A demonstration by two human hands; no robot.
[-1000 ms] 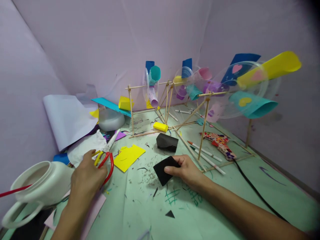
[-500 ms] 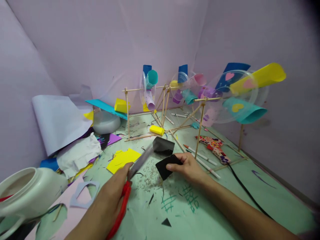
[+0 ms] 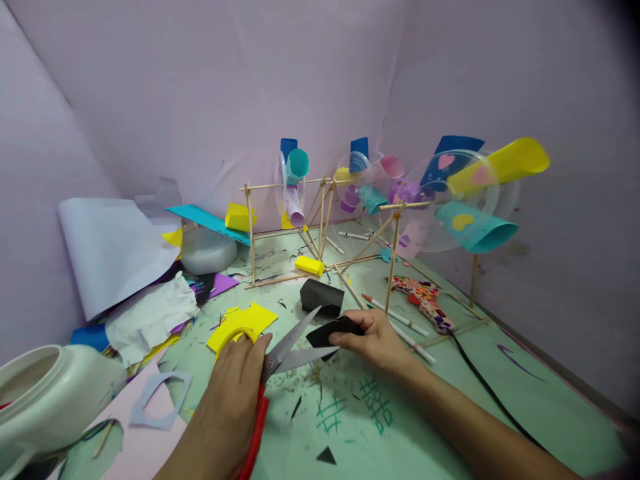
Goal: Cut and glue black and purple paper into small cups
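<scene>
My left hand (image 3: 235,387) is closed around scissors (image 3: 273,363) with red and yellow handles. Their blades are spread apart and point right, one above and one below the edge of a black paper piece (image 3: 333,331). That piece is pinched between the thumb and fingers of my right hand (image 3: 377,340). Just behind it, a folded black paper tube (image 3: 321,298) lies on the table. Yellow paper (image 3: 245,323) is to the left, beside the scissors. A small black paper triangle (image 3: 327,456) rests nearer to me.
Stick frames (image 3: 395,260) carry clear discs with coloured paper tubes at the back and right. A patterned glue gun (image 3: 423,300) with a black cable lies right. Pencils are close by. Paper scraps (image 3: 150,313) and a white pot (image 3: 75,377) crowd the left.
The scissors have opened and swung right, bringing their blades to the black paper. In my right hand, the paper has tilted flatter. The whole view has shifted slightly.
</scene>
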